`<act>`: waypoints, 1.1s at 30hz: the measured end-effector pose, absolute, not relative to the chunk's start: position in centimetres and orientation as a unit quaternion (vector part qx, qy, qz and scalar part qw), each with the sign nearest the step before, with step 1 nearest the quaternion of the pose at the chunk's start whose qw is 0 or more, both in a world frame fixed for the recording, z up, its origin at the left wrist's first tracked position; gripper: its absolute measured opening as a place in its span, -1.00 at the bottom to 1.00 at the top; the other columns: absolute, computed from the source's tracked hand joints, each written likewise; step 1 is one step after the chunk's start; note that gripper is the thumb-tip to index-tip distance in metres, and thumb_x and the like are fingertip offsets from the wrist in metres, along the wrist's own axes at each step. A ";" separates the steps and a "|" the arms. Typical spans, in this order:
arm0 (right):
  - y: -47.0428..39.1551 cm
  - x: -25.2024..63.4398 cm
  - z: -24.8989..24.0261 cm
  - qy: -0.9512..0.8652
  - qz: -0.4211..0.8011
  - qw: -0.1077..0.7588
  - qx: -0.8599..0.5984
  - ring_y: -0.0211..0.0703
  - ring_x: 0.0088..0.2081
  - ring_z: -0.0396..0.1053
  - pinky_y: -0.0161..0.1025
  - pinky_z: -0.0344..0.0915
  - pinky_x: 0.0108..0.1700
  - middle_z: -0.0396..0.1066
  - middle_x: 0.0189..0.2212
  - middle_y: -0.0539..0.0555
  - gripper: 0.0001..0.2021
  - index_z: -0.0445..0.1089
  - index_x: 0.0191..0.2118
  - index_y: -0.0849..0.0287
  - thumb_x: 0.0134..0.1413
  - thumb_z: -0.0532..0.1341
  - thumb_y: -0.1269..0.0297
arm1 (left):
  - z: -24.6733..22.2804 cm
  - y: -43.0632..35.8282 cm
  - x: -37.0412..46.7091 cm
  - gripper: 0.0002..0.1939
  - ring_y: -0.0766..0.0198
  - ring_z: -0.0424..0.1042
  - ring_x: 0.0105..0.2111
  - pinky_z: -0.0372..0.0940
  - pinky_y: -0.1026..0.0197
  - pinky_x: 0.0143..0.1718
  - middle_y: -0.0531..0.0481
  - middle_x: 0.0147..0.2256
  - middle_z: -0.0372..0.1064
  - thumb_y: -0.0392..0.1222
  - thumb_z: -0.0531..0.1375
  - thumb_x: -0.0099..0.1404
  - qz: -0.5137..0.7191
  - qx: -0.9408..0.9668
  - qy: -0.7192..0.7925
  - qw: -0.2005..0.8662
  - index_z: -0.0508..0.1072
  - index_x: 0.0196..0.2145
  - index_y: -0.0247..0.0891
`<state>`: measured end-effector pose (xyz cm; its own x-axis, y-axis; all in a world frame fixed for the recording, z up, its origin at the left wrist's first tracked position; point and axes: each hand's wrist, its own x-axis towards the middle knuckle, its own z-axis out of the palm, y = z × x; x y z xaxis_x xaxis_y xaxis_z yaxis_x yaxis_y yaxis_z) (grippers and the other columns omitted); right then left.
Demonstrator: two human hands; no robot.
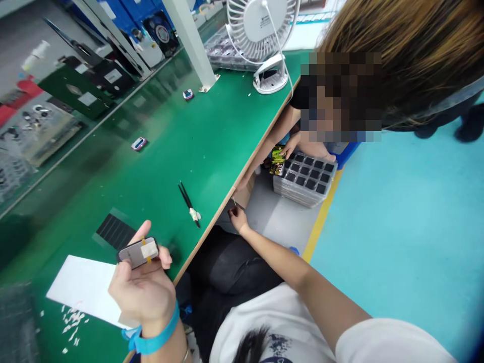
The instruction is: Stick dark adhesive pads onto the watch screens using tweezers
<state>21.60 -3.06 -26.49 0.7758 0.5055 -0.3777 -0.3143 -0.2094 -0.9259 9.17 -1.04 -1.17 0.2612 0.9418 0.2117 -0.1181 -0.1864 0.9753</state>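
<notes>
Holds a small grey device (133, 253) in the left hand (145, 292), thumb and fingers clamped around its edges, face tilted upward, with a white label and yellow tape strips on it. Wears a blue band (162, 334) around the wrist just below. Has the right hand (238, 219) well apart from the left, at the near edge of the green table (212, 146), fingers curled inward. Cannot tell the right fingers' exact grip on a thin pale sliver (234, 201) just beyond their tips.

Has a white sheet (81, 287) on the table to the left of the left hand, partly covered by it, with small white scraps (73, 318) near the sheet's lower edge. Has a dark striped panel (113, 230) just beyond the device, and black tweezers (186, 197) with a pale wrapping lying between the two hands. Has two small purple-edged devices (139, 144) farther out past the tweezers, well apart from each other.

Has a co-worker's arm (270, 143) reaching down close beyond the right hand, a yellow-green packet (277, 160) and stacked compartment trays (305, 176) below table level farther right, and a white fan (270, 83) on the table well beyond.
</notes>
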 end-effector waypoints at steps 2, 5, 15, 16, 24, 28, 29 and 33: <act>-3.1 21.5 -25.9 -0.083 0.322 0.638 -0.694 -0.08 -0.04 0.41 -0.02 0.43 -0.02 0.36 0.02 0.15 -0.65 0.32 0.08 0.21 0.27 0.20 0.16 | -1.3 -1.0 9.3 -0.66 0.35 0.21 -0.69 0.02 0.24 -0.72 -0.03 -0.40 0.46 -0.03 0.10 0.06 0.501 0.586 0.345 0.535 0.55 -0.41 -0.32; -4.0 21.2 -24.1 -0.123 0.314 0.659 -0.672 -0.07 -0.04 0.41 -0.02 0.43 -0.03 0.37 0.02 0.14 -0.65 0.33 0.07 0.22 0.27 0.20 0.15 | -1.3 -1.2 9.6 -0.61 0.35 0.21 -0.70 0.03 0.26 -0.73 0.03 -0.54 0.37 -0.01 0.12 0.07 0.504 0.579 0.335 0.546 0.58 -0.33 -0.35; -12.5 17.6 -10.6 -0.428 0.263 0.687 -0.525 -0.33 -0.43 0.36 -0.30 0.38 -0.34 0.39 -0.39 -0.02 -0.70 0.39 -0.22 0.27 0.31 0.15 0.08 | 1.1 -3.5 3.0 -0.54 0.30 0.22 -0.64 0.14 0.23 -0.63 -0.04 -0.55 0.42 0.05 0.13 0.31 0.482 0.606 0.307 0.553 0.61 -0.14 -0.39; -12.4 17.3 -9.2 -0.458 0.253 0.683 -0.510 -0.35 -0.48 0.32 -0.32 0.34 -0.37 0.35 -0.47 -0.05 -0.69 0.37 -0.32 0.25 0.32 0.13 0.09 | 1.1 -3.2 1.9 -0.51 0.28 0.21 -0.64 0.13 0.22 -0.62 -0.01 -0.62 0.35 0.07 0.12 0.32 0.468 0.615 0.314 0.552 0.61 -0.12 -0.41; -8.4 14.5 -3.4 -0.583 0.207 0.626 -0.474 -0.36 -0.61 0.10 -0.34 0.10 -0.52 0.16 -0.68 -0.09 -0.75 0.22 -0.55 0.13 0.15 0.13 0.30 | -0.6 -0.4 -2.0 -0.55 0.26 0.23 -0.61 0.14 0.22 -0.57 -0.03 -0.59 0.37 0.05 0.14 0.32 0.495 0.556 0.346 0.571 0.60 -0.13 -0.40; -7.7 14.3 -3.1 -0.574 0.218 0.596 -0.517 -0.38 -0.63 0.05 -0.37 0.06 -0.54 0.08 -0.68 -0.12 -0.75 0.17 -0.55 0.13 0.13 0.14 0.30 | -0.9 -0.5 -1.9 -0.54 0.24 0.22 -0.61 0.15 0.21 -0.57 -0.01 -0.61 0.36 0.05 0.16 0.29 0.492 0.543 0.367 0.572 0.60 -0.12 -0.41; -7.6 14.2 -3.0 -0.570 0.222 0.590 -0.526 -0.39 -0.63 0.04 -0.37 0.05 -0.55 0.06 -0.68 -0.13 -0.75 0.16 -0.55 0.13 0.13 0.14 0.30 | -0.9 -0.6 -1.9 -0.53 0.23 0.23 -0.61 0.15 0.21 -0.58 -0.01 -0.61 0.36 0.06 0.16 0.27 0.493 0.540 0.372 0.572 0.60 -0.14 -0.41; -7.7 14.1 -2.7 -0.563 0.242 0.570 -0.548 -0.41 -0.63 0.03 -0.40 0.04 -0.55 0.03 -0.69 -0.15 -0.75 0.16 -0.54 0.14 0.11 0.17 0.29 | -1.0 -0.9 -1.8 -0.52 0.24 0.22 -0.60 0.14 0.21 -0.58 -0.01 -0.61 0.36 0.06 0.17 0.26 0.500 0.532 0.376 0.570 0.59 -0.12 -0.43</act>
